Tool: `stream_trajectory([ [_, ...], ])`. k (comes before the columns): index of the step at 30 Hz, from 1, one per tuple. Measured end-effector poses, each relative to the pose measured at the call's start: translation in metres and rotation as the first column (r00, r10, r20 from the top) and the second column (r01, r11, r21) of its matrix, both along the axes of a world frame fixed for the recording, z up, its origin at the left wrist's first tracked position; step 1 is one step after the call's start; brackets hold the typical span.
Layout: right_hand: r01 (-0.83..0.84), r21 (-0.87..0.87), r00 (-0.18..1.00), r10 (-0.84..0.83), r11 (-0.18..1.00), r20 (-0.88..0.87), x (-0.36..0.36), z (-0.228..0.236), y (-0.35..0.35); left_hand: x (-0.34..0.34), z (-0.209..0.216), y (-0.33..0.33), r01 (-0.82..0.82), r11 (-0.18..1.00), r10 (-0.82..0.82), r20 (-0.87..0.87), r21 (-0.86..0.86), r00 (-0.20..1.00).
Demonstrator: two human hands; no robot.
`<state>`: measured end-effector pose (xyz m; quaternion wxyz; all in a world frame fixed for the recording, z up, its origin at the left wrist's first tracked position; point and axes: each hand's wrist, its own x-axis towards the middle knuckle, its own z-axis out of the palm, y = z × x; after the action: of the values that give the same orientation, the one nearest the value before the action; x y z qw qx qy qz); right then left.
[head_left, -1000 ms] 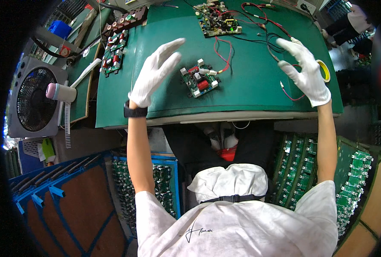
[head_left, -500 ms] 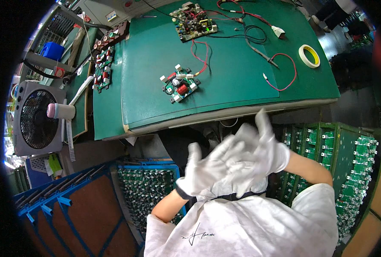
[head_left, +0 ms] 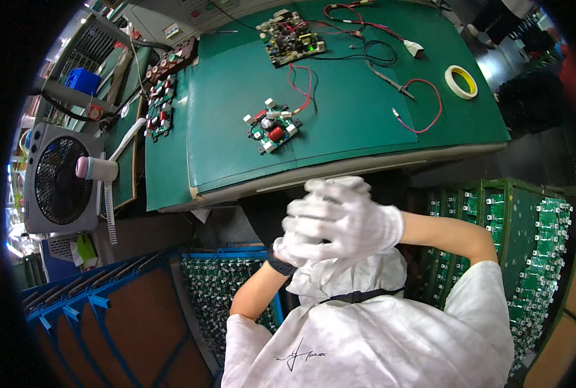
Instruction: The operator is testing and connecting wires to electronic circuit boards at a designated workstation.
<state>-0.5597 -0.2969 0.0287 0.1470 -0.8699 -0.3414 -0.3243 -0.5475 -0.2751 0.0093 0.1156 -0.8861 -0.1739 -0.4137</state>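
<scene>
at far left a grey fan stands upright, with a white bottle with a pink cap in front of its right edge. next come two populated circuit boards, lying near the left edge of the green surface, just in front of a brown holder. below them, off the surface, a blue-edged rack is filled with green boards.

toward the middle, the small circuit board with a red component lies flat on the surface near its front edge, joined by red wires to a larger board farther back. in front of that edge, over the person's lap, the gloved hands meet: the left hand, above a black wristband, is mostly hidden, and the right hand lies over it, fingers slightly apart. how tightly either is closed, or whether anything sits between them, i cannot tell.

farther right a probe and a tape roll lie on the surface, well apart from the hands; a green rack of boards stands at lower right.
</scene>
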Motion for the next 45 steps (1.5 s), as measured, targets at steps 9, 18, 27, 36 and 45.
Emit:
stream_trajectory([
  [9, 0.267, 0.122, 0.962, -0.258, 0.956, -0.084, 0.029, 0.042, -0.106, 0.195, 0.016, 0.172, 0.751, -0.014, -0.997, 0.068, -0.661, 0.042],
  [18, 0.403, -0.03, 0.901, -0.402, 0.915, -0.165, 0.028, 0.031, -0.128, 0.228, -0.027, 0.135, 0.817, -0.054, -0.992, -0.065, -0.574, -0.111],
  [27, 0.546, -0.001, 0.823, -0.537, 0.838, -0.186, 0.027, 0.037, -0.177, 0.259, -0.012, 0.12, 0.72, -0.24, -0.931, -0.056, -0.652, -0.36],
  [36, 0.639, -0.143, 0.741, -0.655, 0.756, -0.149, 0.048, 0.023, -0.228, 0.188, 0.003, 0.137, 0.981, -0.057, -0.97, 0.244, -0.184, -0.011],
  [45, 0.722, -0.441, 0.397, -0.84, 0.534, -0.369, 0.11, 0.005, -0.244, 0.088, -0.004, -0.039, 0.952, -0.173, -0.924, -0.294, -0.251, -0.245],
])
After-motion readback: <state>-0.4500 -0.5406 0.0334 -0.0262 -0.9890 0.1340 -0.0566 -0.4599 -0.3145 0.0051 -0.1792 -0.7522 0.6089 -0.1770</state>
